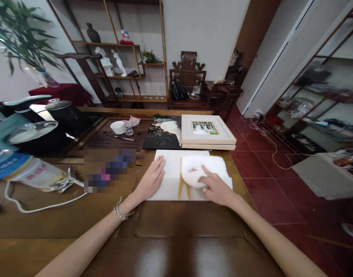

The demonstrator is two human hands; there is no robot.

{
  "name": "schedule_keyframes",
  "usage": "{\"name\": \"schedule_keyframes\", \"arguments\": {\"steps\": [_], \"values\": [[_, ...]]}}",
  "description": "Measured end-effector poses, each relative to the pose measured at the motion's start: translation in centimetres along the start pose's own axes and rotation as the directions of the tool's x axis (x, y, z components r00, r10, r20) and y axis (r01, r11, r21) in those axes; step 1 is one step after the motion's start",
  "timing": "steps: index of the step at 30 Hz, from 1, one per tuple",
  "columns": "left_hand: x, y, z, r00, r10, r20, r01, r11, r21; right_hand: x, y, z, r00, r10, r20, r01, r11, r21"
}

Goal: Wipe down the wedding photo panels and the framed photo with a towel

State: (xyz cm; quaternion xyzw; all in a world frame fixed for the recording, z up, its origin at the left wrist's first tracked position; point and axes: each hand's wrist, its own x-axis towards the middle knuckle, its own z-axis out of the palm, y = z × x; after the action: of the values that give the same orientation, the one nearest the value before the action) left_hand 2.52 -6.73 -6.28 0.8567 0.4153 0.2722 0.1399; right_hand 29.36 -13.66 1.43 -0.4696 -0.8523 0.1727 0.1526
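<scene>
a white panel (172,169) is seen lying flat on a wooden table (188,227), close to its right edge. the left hand (152,177) is laid palm down on the panel's left part, fingers released and stretched out, nothing grasped; a bracelet (120,211) is worn on that wrist. the right hand (216,188) is pressed on a white cloth (211,163) spread over the panel's right part, its fingers curled into a bunched fold of the cloth. two yellow strips (183,188) are shown beside the cloth, at the panel's near edge. just beyond the panel, toward the far edge, a framed photo (206,130) is stacked beside a dark picture (161,134). a white bowl (117,127) is set further left.
</scene>
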Motion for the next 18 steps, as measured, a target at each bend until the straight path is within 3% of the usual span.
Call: {"name": "schedule_keyframes", "arguments": {"steps": [4, 7, 13, 18], "values": [[0.0, 0.0, -0.1, 1.000, -0.006, 0.017, 0.006, 1.000, -0.006, 4.6, 1.3, 0.4, 0.994, 0.068, -0.086, -0.073, 0.996, -0.055], [0.0, 0.0, -0.1, 1.000, -0.002, 0.010, 0.002, 1.000, -0.010, 6.0, 0.5, 1.2, 0.996, -0.006, -0.088, -0.003, 0.995, -0.101], [0.0, -0.3, 0.0, 1.000, 0.011, -0.001, -0.011, 1.000, -0.011, 2.8, -3.6, 1.5, 0.960, -0.229, 0.159, 0.255, 0.951, -0.173], [0.0, -0.2, 0.0, 1.000, 0.013, -0.010, -0.013, 1.000, -0.023, 1.4, -5.2, 0.2, 0.940, -0.238, 0.244, 0.287, 0.939, -0.190]]}}
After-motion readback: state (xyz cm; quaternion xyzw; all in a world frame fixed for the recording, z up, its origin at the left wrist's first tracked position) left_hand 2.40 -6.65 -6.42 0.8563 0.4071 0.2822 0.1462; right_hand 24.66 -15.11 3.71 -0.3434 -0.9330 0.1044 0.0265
